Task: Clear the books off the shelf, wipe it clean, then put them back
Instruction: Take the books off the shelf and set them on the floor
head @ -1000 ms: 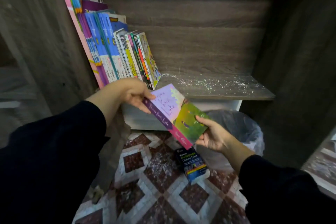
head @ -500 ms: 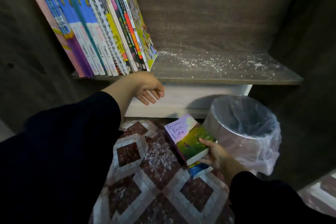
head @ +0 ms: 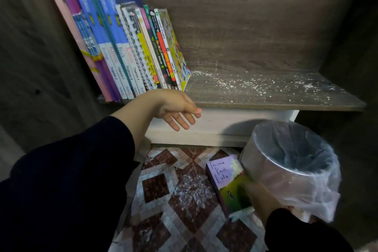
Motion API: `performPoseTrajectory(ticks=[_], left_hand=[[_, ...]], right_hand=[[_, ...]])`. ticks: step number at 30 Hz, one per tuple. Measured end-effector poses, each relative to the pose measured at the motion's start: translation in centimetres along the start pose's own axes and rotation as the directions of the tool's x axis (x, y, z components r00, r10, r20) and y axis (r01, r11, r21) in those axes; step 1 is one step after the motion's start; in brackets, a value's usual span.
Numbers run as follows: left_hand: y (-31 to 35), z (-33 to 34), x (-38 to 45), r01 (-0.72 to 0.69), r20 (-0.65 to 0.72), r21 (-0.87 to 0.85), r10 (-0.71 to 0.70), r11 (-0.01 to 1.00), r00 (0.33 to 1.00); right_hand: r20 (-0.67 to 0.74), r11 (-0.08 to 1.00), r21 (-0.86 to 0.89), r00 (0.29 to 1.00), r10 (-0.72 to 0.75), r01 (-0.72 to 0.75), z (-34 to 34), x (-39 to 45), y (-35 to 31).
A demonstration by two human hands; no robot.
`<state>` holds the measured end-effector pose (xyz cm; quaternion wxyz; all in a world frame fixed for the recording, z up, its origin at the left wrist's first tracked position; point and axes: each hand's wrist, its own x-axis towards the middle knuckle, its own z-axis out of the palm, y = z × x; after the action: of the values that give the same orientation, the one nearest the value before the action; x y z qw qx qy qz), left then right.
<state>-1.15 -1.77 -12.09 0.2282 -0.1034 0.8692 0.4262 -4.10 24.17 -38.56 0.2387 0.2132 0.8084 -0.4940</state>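
Note:
A row of leaning books (head: 131, 51) stands at the left end of the wooden shelf (head: 266, 96), whose bare right part is strewn with white crumbs. My left hand (head: 178, 112) hovers open just below the shelf's front edge, under the row of books, fingers spread and holding nothing. My right hand (head: 257, 196), blurred, is low by the floor and grips the purple and green book (head: 227, 182), which lies flat on the floor pile beside the bin. The book under it is hidden.
A round bin lined with a clear plastic bag (head: 292, 170) stands on the floor at the right, touching the held book. The patterned floor mat (head: 180, 200) carries white crumbs. Dark wooden side walls close in at left and right.
My left hand let go of the purple and green book and now hangs open below the shelf. My right hand carried the book down onto the pile by the bin.

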Motion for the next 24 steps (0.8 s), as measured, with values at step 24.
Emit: performPoseTrajectory(ticks=[24], left_hand=[[7.1, -6.4, -3.9, 0.448, -0.801, 0.553, 0.597, 0.703, 0.051]], right_hand=[[0.352, 0.802, 0.020, 0.747, -0.564, 0.597, -0.3, -17.7, -27.0]])
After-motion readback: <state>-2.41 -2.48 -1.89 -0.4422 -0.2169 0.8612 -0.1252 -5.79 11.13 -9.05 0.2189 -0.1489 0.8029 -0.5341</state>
